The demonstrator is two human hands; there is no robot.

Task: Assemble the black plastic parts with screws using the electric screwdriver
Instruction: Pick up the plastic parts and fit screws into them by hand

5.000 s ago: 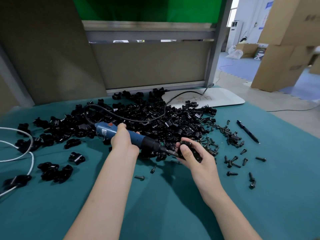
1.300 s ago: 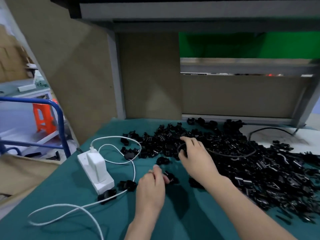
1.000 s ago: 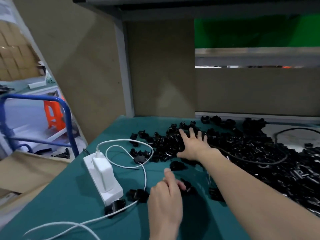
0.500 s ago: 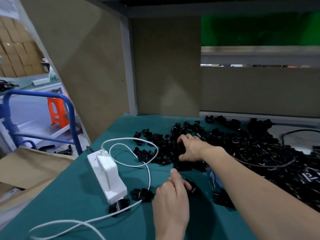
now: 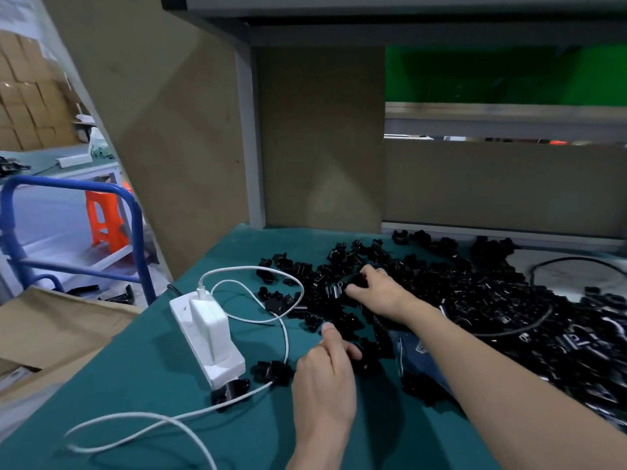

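**Green-covered bench and its load**

The green-covered bench [image 5: 176, 385] carries a white power strip [image 5: 207, 337] near its left edge. A white cable [image 5: 286, 329] loops just right of the strip. Farther right spreads a pile of black plastic parts [image 5: 492, 310], crossed by a black cord [image 5: 539, 320].

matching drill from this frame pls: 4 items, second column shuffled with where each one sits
1 white power strip
2 orange stool
3 right hand
4 left hand

A on the floor past the blue cart rail
B fingers in the pile of black parts
C on the green mat, charger plugged in
D near edge, curled over one black part

Pairs: 1-C, 2-A, 3-B, 4-D
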